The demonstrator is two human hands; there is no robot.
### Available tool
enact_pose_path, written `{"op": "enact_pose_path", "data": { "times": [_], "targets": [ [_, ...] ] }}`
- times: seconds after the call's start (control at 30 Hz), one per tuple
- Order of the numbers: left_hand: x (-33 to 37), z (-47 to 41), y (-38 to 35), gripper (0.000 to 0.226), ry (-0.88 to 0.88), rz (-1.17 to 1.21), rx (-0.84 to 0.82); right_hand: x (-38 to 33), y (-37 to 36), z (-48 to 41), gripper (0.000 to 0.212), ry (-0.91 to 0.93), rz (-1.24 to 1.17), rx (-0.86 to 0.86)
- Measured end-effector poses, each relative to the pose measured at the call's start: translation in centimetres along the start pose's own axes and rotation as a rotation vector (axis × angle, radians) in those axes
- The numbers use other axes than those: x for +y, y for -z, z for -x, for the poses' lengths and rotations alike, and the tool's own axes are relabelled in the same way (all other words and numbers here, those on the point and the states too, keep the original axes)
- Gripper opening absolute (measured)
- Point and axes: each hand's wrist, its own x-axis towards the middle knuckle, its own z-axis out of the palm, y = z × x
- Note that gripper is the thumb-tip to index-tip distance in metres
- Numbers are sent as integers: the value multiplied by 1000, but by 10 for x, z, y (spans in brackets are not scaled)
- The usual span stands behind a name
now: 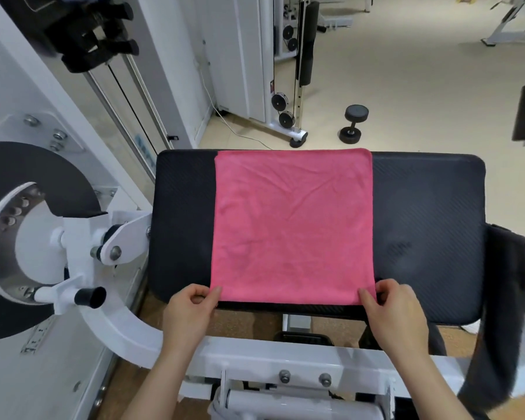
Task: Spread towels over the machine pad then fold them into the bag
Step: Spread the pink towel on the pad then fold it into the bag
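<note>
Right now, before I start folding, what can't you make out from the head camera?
Head view only:
Bag: none recognisable; the dark cloth hanging off the machine's right side could be bag or towel, cannot tell.
Fingers of left hand and right hand beneath the pink towel at its near corners: hidden by the towel.
Middle of the pad: covered by the towel.
Other towels: none in frame.

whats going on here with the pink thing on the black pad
A person has a pink towel spread flat on the black machine pad. The left hand pinches its near left corner, the right hand its near right corner. It is not folded yet. A dark cloth hangs at the pad's right end; no bag is in view.
</note>
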Motion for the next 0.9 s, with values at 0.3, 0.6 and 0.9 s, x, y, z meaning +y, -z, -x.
{"op": "enact_pose_path", "data": {
  "times": [0.3,0.6,0.9],
  "targets": [
    [-2,-5,-6,18,8,58,132,5,7,0,28,-61,-185,36],
    [8,4,-24,9,-1038,-630,-68,-10,-2,-1,19,778,107,181],
    [-4,-15,-38,21,-1254,-727,-170,-11,-35,-2,19,1243,420,22]
  ]
}}
